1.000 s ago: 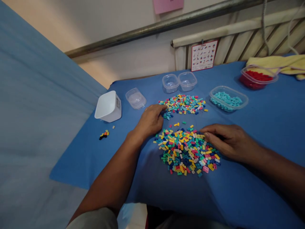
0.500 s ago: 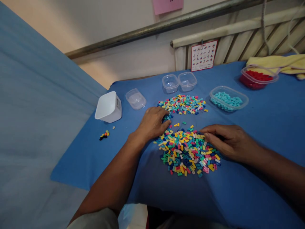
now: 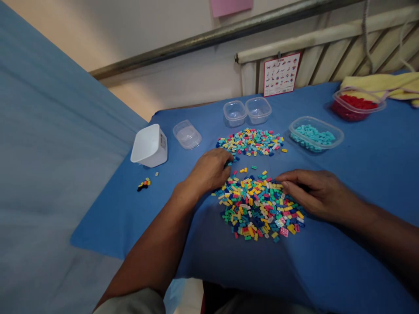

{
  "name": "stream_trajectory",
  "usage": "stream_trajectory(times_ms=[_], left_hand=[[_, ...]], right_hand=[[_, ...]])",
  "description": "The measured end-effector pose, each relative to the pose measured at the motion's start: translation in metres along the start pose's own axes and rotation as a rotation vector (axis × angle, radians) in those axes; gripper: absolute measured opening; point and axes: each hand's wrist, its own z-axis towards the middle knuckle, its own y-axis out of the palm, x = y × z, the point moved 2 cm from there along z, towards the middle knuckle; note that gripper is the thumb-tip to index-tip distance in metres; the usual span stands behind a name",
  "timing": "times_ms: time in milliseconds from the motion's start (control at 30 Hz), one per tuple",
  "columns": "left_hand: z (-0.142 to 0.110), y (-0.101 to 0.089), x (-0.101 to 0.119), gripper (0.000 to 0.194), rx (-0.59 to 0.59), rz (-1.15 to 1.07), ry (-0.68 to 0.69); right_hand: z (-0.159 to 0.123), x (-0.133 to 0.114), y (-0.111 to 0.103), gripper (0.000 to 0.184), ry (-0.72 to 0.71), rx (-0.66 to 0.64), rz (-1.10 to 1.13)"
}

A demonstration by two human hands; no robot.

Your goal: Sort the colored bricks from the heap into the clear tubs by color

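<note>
Many small toy building bricks in mixed colours lie in a large near pile [image 3: 258, 207] between my hands. Beyond it is a flatter far pile [image 3: 250, 141] of similar bricks. My left hand [image 3: 214, 170] rests at the left, between the two piles, its fingers curled down by a few blue bricks [image 3: 235, 160]. Its fingertips are mostly hidden, so what they hold does not show. My right hand [image 3: 312, 189] lies at the near pile's right edge, thumb and index finger pinched together over the bricks. Anything in that pinch is too small to make out.
Two clear tubs [image 3: 235, 113] stand behind the far pile, with a clear lid [image 3: 187, 134] to their left. A white bin [image 3: 149, 146] is farther left, near several loose bricks [image 3: 144, 184]. At right are tubs of turquoise bricks [image 3: 312, 135] and red bricks [image 3: 356, 104].
My left thumb has drawn in toward the curled fingers, closing the gap between them. My right hand stays pinched in nearly the same place.
</note>
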Motion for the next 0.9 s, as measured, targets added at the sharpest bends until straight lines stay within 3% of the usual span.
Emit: stream_trajectory(times_ms=[567, 733, 900], left_hand=[[0.0009, -0.0016, 0.001, 0.023, -0.039, 0.174, 0.069], [0.0012, -0.0008, 0.0008, 0.02, 0.037, 0.193, 0.104], [0.0024, -0.0023, -0.0015, 0.019, 0.19, 0.161, 0.107]], right_hand=[[-0.0004, 0.0016, 0.0, 0.022, -0.006, -0.013, 0.002], [0.0012, 0.0041, 0.0008, 0.024, 0.006, -0.013, 0.018], [0.0089, 0.0059, 0.0017, 0.023, 0.076, 0.076, 0.091]])
